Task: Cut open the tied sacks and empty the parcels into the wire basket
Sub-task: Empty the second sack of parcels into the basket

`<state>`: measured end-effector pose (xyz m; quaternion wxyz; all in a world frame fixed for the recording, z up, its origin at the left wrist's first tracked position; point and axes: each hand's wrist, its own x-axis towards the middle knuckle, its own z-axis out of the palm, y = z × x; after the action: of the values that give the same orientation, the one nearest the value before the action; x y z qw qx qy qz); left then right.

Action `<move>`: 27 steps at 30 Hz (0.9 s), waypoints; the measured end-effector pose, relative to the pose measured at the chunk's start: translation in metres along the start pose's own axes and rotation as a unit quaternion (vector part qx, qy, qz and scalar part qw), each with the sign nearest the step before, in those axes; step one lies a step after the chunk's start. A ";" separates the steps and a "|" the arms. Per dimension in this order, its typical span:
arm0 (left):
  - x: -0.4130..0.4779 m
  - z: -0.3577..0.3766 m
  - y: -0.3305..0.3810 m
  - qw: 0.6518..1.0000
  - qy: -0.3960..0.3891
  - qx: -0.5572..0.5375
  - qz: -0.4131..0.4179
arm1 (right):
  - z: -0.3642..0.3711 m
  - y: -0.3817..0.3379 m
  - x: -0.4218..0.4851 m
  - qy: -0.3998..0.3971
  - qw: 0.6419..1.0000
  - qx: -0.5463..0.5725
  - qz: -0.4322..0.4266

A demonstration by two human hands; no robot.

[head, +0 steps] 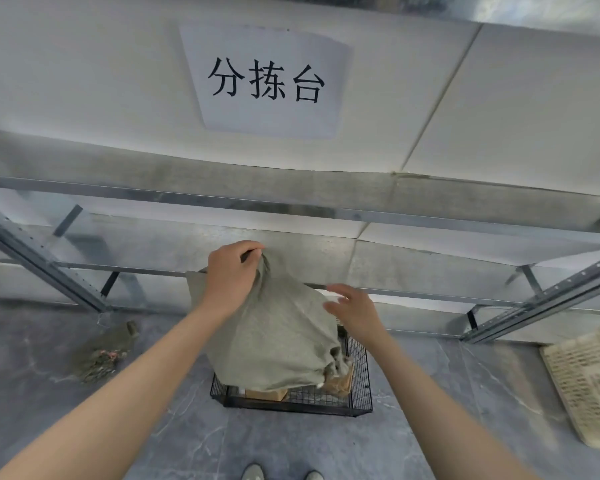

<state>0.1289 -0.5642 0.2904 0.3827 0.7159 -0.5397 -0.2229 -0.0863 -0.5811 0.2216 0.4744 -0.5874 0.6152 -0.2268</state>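
Note:
A grey-green woven sack [274, 337] hangs upside down over a black wire basket [291, 405] on the floor. My left hand [231, 271] grips the sack's bottom corner and holds it up. My right hand [352, 308] hovers by the sack's right side, fingers spread, holding nothing. Brown cardboard parcels [340, 381] show at the sack's lower mouth inside the basket.
A second crumpled sack [101, 351] lies on the grey floor to the left. A pale wicker tray [589, 382] sits at the right. Metal shelving [291, 206] with a paper sign [267, 79] stands behind the basket. My shoes [281, 472] are at the bottom edge.

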 end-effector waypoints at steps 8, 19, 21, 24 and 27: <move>0.006 0.006 0.012 0.999 -0.020 0.001 0.031 | 0.027 -0.076 -0.008 -0.032 0.989 0.059 -0.130; 0.021 0.004 0.022 0.998 0.005 -0.056 0.030 | 0.054 -0.111 0.009 0.060 0.982 0.090 -0.152; 0.022 0.002 0.020 0.998 -0.002 -0.063 0.029 | 0.054 -0.113 0.009 0.064 0.981 0.107 -0.149; 0.023 -0.003 0.013 0.997 -0.024 -0.059 0.032 | 0.053 -0.104 0.012 0.092 0.979 0.135 -0.123; 0.027 -0.011 -0.013 0.997 -0.040 -0.059 -0.040 | 0.048 -0.090 0.015 0.114 0.978 0.160 -0.072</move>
<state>0.1530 -0.5849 0.2894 0.3926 0.7039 -0.5113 -0.2981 0.0024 -0.6001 0.2708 0.4709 -0.5169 0.5775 -0.4213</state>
